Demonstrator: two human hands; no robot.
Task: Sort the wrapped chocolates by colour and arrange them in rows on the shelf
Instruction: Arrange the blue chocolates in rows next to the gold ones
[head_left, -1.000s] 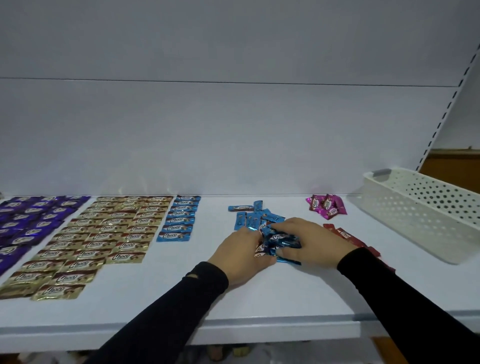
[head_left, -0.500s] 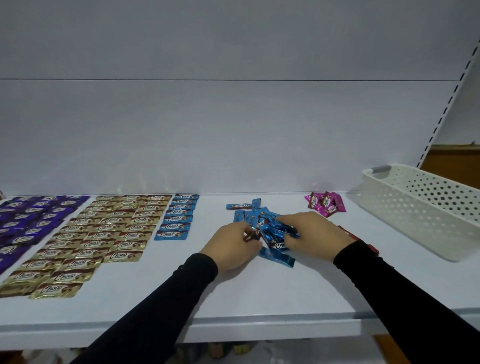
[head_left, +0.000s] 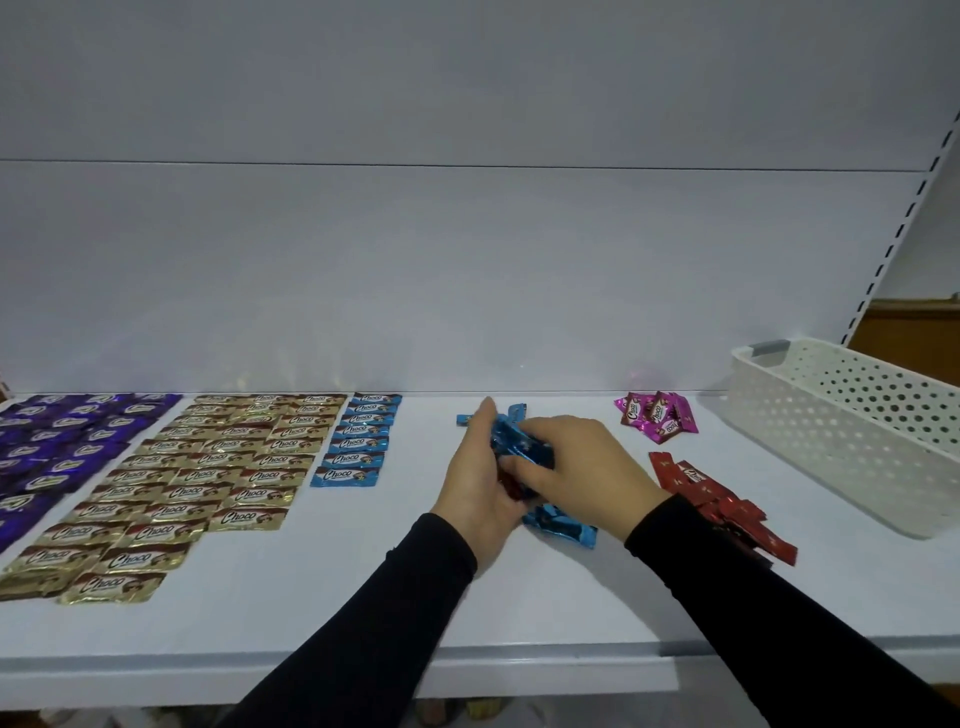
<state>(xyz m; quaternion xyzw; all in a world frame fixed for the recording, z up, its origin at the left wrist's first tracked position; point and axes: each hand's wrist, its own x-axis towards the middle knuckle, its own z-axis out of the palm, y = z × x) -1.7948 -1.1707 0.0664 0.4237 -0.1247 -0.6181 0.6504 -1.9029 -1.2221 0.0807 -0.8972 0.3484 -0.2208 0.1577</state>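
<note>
- Far left end of the shelf (head_left: 519, 613): purple rows (head_left: 67, 441), running off the left edge.
- Beside them: gold rows (head_left: 208, 467), reaching nearest the front edge.
- Next: one blue column (head_left: 358, 441), started at the back edge, unfinished.
- Mid-shelf: my left hand (head_left: 480, 488) cupped against the loose blue chocolates (head_left: 519, 441), fingers mostly straight, thumb up; my right hand (head_left: 576, 467) curled over the top, gripping the bunch. One blue piece (head_left: 563, 525) lies under my right wrist.
- Risk, as I judge it: slick foil, too many at once; some could spill toward the front edge or into the red pile (head_left: 717, 499) just right of my wrist.
- Back edge, right: pink cluster (head_left: 655, 415), unsorted.
- Right end: white basket (head_left: 852, 431).
</note>
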